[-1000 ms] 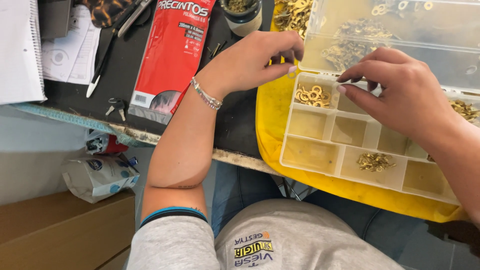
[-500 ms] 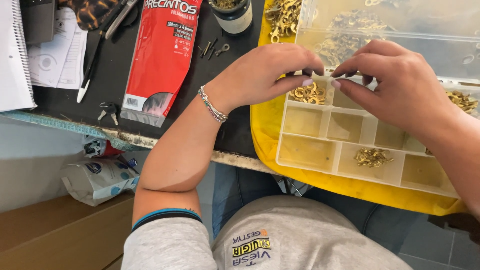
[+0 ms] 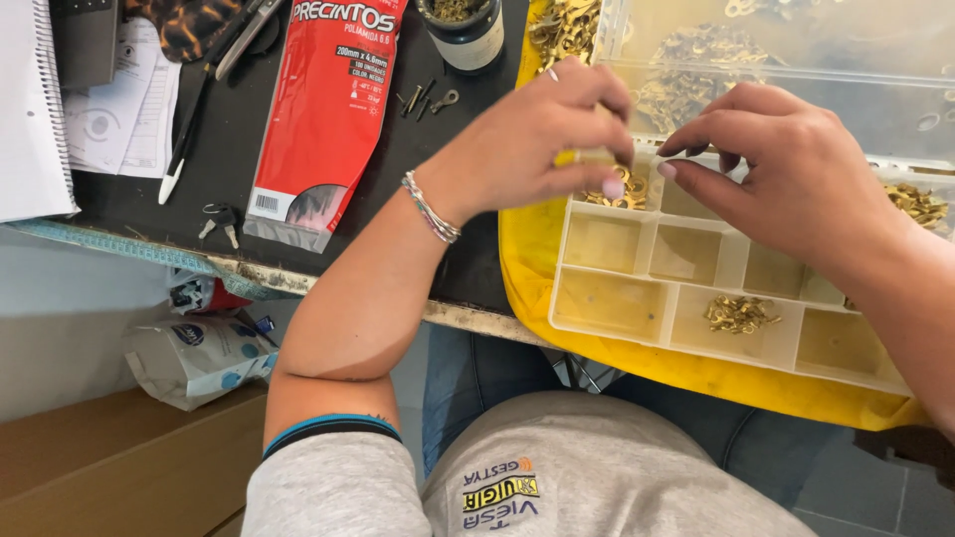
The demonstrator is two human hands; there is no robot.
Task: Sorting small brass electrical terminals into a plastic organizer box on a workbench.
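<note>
A clear plastic compartment box (image 3: 637, 328) rests on a yellow tray (image 3: 522, 259) at the desk's front edge. Some compartments hold small brass parts (image 3: 738, 313). My left hand (image 3: 542, 134) hovers over the box's upper left compartment and pinches a small brass piece (image 3: 595, 156) between thumb and fingers. My right hand (image 3: 786, 174) is right beside it, fingertips almost meeting the left thumb; whether it holds anything is hidden. A beaded bracelet (image 3: 430, 209) circles my left wrist.
A red plastic packet (image 3: 323, 109) lies on the dark desk (image 3: 224, 139), with keys (image 3: 219, 221), pens, papers (image 3: 119, 109) and a spiral notebook (image 3: 30, 109) to the left. A dark jar (image 3: 466, 30) stands at the top. Below the desk lies a crumpled bag (image 3: 194, 358).
Both hands have come closer together over the upper left compartment. The left hand now pinches a small brass piece, fingertips near the right hand's.
</note>
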